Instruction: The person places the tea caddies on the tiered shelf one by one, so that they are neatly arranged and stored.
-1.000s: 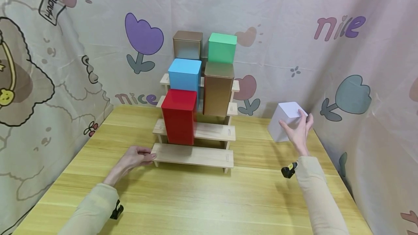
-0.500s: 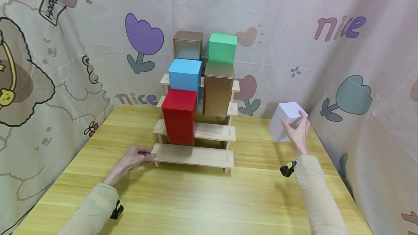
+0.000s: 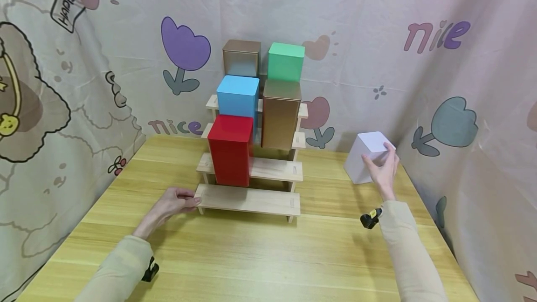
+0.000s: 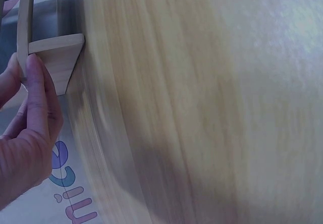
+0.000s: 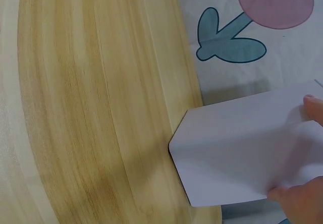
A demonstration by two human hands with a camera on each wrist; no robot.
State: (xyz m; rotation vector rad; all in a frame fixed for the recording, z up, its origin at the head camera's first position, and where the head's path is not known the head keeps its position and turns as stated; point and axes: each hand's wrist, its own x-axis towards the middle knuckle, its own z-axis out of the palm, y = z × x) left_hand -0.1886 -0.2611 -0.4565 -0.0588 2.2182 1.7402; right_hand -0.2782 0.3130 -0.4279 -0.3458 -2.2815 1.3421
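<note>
My right hand [image 3: 382, 171] grips a white rectangular box [image 3: 361, 161] near its top, thumb on the front and fingers over the far right side. In the right wrist view the box [image 5: 237, 148] stands with its base at the table's back edge. My left hand [image 3: 175, 204] pinches the left end of the lowest board of a stepped wooden rack [image 3: 247, 199]. From the left wrist camera, the thumb and fingers [image 4: 36, 82] close on that board's end. On the rack stand a red box [image 3: 230, 153], a blue box [image 3: 237, 94] and a bronze box [image 3: 280, 115].
A brown box [image 3: 241, 57] and a green box [image 3: 286, 62] occupy the top step. The wooden table [image 3: 260, 255] runs back to a printed cloth [image 3: 352, 50], which also hangs along both sides. Each wrist bears a small black camera.
The right thumb and fingers have shifted slightly on the white box, which stays at nearly the same spot. The left hand and the rack hold still.
</note>
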